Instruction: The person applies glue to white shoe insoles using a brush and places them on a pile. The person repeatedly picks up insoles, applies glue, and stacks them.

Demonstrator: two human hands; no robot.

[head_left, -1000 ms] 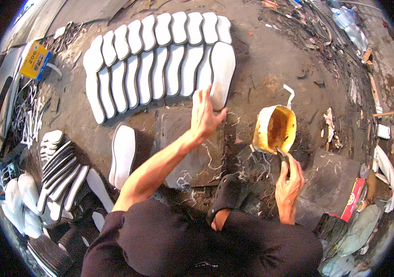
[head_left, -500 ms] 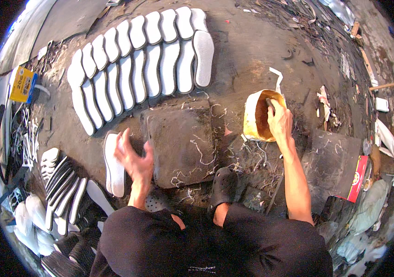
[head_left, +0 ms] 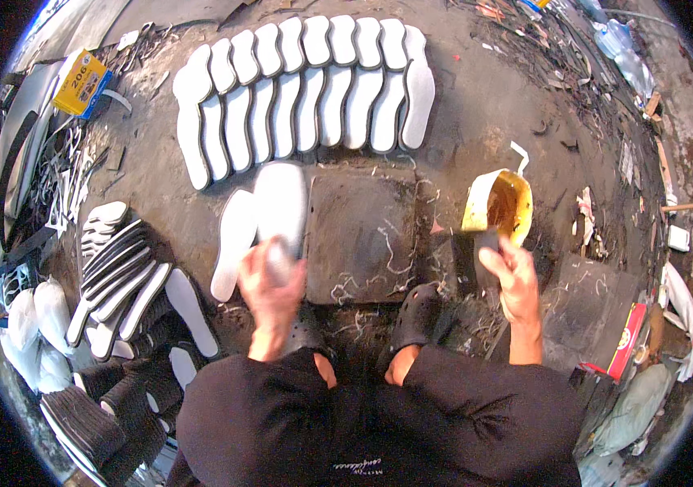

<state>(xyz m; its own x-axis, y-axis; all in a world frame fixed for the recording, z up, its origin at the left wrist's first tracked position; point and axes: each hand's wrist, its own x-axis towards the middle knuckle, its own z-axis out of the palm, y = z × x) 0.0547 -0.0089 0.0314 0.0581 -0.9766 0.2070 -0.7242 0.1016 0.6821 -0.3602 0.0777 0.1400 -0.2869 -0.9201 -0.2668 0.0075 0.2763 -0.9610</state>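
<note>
My left hand (head_left: 272,286), blurred by motion, is closed on the lower end of a white shoe sole (head_left: 280,197), which points away from me. Another white sole (head_left: 233,242) lies just left of it on the ground. In my right hand (head_left: 515,282) is a dark flat spreader (head_left: 486,258), pinched between thumb and fingers. It sits right below a cut-open yellow-white pot (head_left: 479,203) that has brown, glue-like residue inside. Between my hands lies a dark square board (head_left: 360,235) with pale string-like scraps on it.
Two rows of white soles with dark edges (head_left: 287,114) overlap on the ground beyond the board. Stacked soles (head_left: 131,280) lie at left, near a yellow-blue box (head_left: 80,84). A red box (head_left: 627,339) stands at right. My dark clogs (head_left: 418,316) are at the board's near edge.
My left hand has closed on a sole and moved it toward the board. My right hand has come out of the pot with the dark spreader. The whole view has shifted.
</note>
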